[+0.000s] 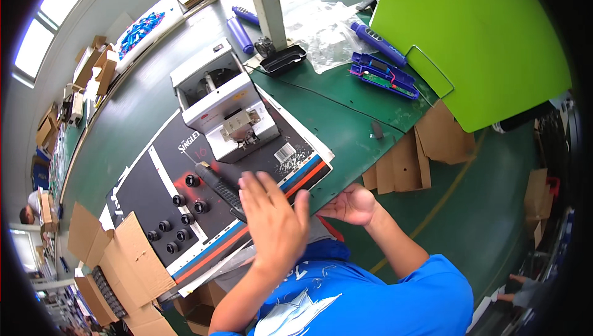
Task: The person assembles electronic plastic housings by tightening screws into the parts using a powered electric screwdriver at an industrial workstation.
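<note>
My left hand (pixel 272 220) is raised with its fingers spread and nothing in it, hovering over the near edge of a black printed board (pixel 148 188) with blue and red stripes. A long black tool (pixel 216 184) lies on the board just left of that hand. My right hand (pixel 353 204) rests at the green table's front edge (pixel 346 151) by the board's corner, its fingers curled and partly hidden. Several small black round parts (pixel 179 220) stand on the board. A white desktop machine (pixel 225 106) sits at the board's far end.
Open cardboard boxes (pixel 126 256) stand at the left, one holding a tray of dark parts. Blue device housings (pixel 384 74), a clear plastic bag (pixel 321 27) and a black tray (pixel 284 61) lie beyond the machine. A large green panel (pixel 475 39) stands at the right.
</note>
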A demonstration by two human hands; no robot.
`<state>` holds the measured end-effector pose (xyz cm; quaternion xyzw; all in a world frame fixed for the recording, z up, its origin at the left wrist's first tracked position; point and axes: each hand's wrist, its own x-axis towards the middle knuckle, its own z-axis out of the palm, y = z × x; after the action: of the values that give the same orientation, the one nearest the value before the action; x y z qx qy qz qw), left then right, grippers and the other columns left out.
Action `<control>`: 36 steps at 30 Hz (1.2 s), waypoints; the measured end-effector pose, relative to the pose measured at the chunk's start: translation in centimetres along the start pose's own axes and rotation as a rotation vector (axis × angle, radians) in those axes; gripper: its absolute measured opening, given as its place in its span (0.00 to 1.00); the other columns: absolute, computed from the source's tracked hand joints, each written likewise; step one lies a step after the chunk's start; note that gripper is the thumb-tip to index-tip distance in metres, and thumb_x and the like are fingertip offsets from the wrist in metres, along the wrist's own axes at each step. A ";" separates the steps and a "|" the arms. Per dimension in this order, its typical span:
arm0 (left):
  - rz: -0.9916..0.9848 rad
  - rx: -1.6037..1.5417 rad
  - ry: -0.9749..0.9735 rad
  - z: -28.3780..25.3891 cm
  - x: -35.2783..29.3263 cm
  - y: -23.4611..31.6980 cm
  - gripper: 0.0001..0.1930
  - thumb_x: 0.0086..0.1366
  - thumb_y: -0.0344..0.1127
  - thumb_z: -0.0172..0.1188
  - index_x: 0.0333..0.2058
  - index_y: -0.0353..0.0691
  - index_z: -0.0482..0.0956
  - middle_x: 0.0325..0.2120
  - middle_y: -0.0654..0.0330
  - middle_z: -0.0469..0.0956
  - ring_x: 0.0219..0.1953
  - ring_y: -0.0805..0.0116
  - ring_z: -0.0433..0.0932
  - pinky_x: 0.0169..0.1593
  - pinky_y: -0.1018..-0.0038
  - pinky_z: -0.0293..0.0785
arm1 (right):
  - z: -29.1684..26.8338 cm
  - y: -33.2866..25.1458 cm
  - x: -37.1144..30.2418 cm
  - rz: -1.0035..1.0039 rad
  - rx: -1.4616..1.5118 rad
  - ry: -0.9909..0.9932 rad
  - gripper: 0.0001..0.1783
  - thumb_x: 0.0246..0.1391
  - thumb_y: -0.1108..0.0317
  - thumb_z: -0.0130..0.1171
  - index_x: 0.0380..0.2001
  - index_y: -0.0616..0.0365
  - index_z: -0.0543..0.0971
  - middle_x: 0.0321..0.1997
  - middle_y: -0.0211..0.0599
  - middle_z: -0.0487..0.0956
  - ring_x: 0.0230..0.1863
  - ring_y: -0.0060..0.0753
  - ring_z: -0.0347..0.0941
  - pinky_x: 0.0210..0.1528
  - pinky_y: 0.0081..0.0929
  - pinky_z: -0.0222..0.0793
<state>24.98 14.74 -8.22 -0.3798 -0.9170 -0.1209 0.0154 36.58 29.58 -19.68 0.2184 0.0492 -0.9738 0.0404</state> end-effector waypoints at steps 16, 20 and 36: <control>0.555 -0.349 -0.111 2.6 3.1 4.9 0.23 0.65 0.38 0.52 0.50 0.21 0.70 0.54 0.32 0.68 0.61 0.37 0.63 0.66 0.55 0.57 | -1.9 3.2 -0.3 -0.159 0.265 -0.195 0.24 0.65 0.59 0.37 0.55 0.67 0.69 0.61 0.52 0.70 0.62 0.48 0.67 0.65 0.48 0.60; 0.133 0.453 0.058 5.2 15.3 4.9 0.31 0.71 0.48 0.41 0.54 0.18 0.68 0.58 0.33 0.64 0.64 0.41 0.60 0.68 0.57 0.51 | 0.0 3.4 -0.5 -0.171 0.074 -0.116 0.24 0.60 0.65 0.39 0.52 0.74 0.69 0.59 0.61 0.70 0.61 0.58 0.66 0.67 0.52 0.57; 0.657 -0.158 -0.135 6.2 2.2 5.8 0.30 0.69 0.44 0.45 0.52 0.13 0.65 0.58 0.26 0.61 0.62 0.34 0.60 0.67 0.50 0.51 | -1.5 0.2 -0.2 -0.380 0.120 -0.020 0.21 0.64 0.61 0.35 0.46 0.63 0.74 0.51 0.45 0.77 0.52 0.41 0.73 0.60 0.41 0.66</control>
<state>27.86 21.62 -12.72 -0.6620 -0.7324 -0.1548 -0.0366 37.44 29.60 -20.97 0.1977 0.0307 -0.9672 -0.1566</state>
